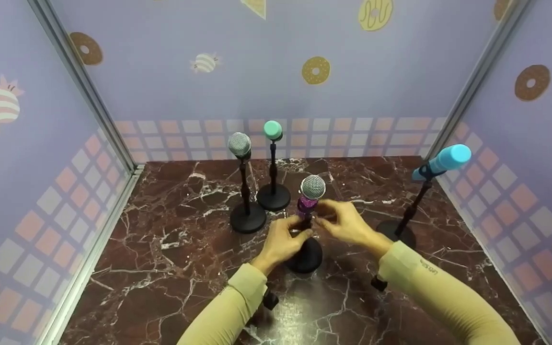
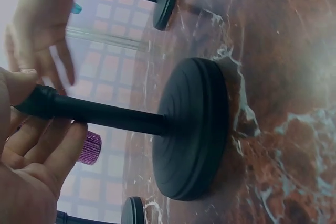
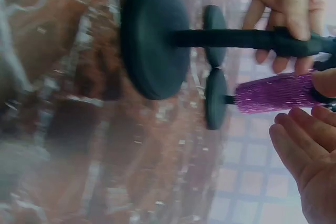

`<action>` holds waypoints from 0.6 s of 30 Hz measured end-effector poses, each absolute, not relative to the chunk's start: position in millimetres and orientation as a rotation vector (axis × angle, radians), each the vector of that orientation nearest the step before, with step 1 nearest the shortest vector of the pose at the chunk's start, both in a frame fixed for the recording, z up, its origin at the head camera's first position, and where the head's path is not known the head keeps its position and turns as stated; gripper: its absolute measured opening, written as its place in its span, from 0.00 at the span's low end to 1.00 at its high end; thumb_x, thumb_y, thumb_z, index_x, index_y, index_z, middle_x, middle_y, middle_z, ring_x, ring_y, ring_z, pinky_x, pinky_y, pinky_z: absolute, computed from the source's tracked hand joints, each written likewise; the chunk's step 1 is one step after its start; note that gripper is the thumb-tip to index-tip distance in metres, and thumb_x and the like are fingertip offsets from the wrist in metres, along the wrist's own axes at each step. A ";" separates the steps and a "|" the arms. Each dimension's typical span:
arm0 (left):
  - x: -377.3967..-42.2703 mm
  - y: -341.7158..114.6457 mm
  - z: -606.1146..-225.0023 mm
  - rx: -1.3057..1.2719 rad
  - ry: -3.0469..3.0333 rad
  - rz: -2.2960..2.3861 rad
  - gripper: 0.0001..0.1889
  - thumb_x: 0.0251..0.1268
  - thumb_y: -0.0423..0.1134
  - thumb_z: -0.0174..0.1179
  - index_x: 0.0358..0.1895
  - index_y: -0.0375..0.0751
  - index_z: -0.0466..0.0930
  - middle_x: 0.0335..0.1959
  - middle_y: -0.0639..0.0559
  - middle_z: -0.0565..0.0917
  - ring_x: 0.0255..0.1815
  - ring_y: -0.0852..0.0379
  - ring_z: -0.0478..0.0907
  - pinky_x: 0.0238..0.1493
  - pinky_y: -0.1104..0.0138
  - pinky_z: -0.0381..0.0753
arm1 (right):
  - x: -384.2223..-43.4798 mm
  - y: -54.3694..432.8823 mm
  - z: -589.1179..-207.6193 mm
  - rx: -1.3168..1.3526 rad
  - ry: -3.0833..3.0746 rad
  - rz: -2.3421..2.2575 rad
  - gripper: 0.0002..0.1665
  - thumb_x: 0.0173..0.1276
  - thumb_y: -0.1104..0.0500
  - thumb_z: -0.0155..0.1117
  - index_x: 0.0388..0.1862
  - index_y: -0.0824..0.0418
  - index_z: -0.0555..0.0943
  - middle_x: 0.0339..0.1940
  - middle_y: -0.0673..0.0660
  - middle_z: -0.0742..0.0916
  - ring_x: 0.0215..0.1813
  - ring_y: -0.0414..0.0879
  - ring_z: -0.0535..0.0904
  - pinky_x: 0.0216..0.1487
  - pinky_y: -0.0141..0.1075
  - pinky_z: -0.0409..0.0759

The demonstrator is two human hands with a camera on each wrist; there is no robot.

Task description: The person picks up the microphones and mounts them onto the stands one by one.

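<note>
A purple glittery microphone point(image 1: 307, 205) with a silver mesh head sits tilted at the top of a black stand point(image 1: 306, 258), whose round base is on the marbled tabletop. My left hand point(image 1: 281, 241) grips the upper pole of this stand point(image 2: 113, 115), thumb on one side and fingers on the other. On the other side, my right hand point(image 1: 346, 223) is held beside the microphone, its fingers extended and spread from the thumb. In the right wrist view those fingertips point(image 3: 281, 129) lie right by the purple handle point(image 3: 273, 94).
Behind, to the left, a silver-headed microphone point(image 1: 240, 145) and a mint-topped microphone point(image 1: 272, 130) stand on black stands. A bright blue microphone point(image 1: 443, 160) leans on its stand at the right, behind my right forearm. Patterned panels point(image 1: 257, 96) enclose the marbled tabletop point(image 1: 161, 268) at the back and sides.
</note>
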State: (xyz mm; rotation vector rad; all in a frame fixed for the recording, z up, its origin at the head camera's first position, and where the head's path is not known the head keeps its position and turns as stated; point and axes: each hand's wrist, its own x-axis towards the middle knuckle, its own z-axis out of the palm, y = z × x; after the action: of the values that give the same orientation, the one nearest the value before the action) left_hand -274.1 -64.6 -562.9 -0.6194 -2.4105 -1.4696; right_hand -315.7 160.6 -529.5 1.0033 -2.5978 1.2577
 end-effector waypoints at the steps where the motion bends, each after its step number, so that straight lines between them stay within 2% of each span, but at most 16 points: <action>1: -273.8 -64.5 -562.0 -0.615 -2.389 -1.487 0.10 0.67 0.36 0.75 0.49 0.38 0.95 0.46 0.45 0.98 0.50 0.48 0.97 0.58 0.55 0.93 | -312.8 161.1 -534.0 1.000 -2.618 1.247 0.22 0.73 0.67 0.73 0.65 0.67 0.87 0.58 0.67 0.95 0.55 0.63 0.96 0.59 0.50 0.95; 6: -272.1 -63.0 -558.2 -0.599 -2.330 -1.531 0.11 0.67 0.31 0.73 0.50 0.35 0.95 0.47 0.43 0.98 0.50 0.47 0.97 0.56 0.58 0.95 | -299.6 158.7 -558.5 1.073 -2.667 1.163 0.19 0.71 0.66 0.73 0.59 0.68 0.90 0.51 0.66 0.96 0.50 0.62 0.96 0.55 0.52 0.96; 12: -270.7 -60.7 -556.9 -0.583 -2.351 -1.505 0.08 0.68 0.29 0.71 0.47 0.36 0.95 0.45 0.43 0.98 0.49 0.48 0.97 0.55 0.60 0.95 | -295.1 149.2 -583.3 1.188 -2.583 1.012 0.12 0.67 0.62 0.81 0.43 0.68 0.90 0.38 0.64 0.96 0.40 0.59 0.95 0.46 0.53 0.95; 14: -270.2 -60.7 -556.9 -0.581 -2.363 -1.494 0.08 0.68 0.29 0.71 0.47 0.36 0.95 0.46 0.43 0.98 0.50 0.47 0.97 0.56 0.59 0.95 | -294.7 146.7 -589.9 1.190 -2.568 0.964 0.13 0.66 0.61 0.83 0.43 0.68 0.90 0.38 0.63 0.96 0.40 0.58 0.94 0.45 0.51 0.94; 18: -268.5 -60.9 -557.4 -0.591 -2.387 -1.496 0.10 0.70 0.29 0.69 0.51 0.35 0.94 0.49 0.42 0.97 0.53 0.46 0.96 0.60 0.56 0.94 | -293.5 143.0 -599.8 1.185 -2.563 0.820 0.16 0.67 0.61 0.82 0.50 0.65 0.90 0.44 0.60 0.96 0.47 0.57 0.94 0.52 0.51 0.93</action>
State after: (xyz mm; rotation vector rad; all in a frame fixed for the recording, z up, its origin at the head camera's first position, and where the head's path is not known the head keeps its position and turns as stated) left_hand -268.5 -60.9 -557.4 -0.5912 -2.3866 -1.4963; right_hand -293.5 143.0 -599.8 1.1849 -2.5629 0.8198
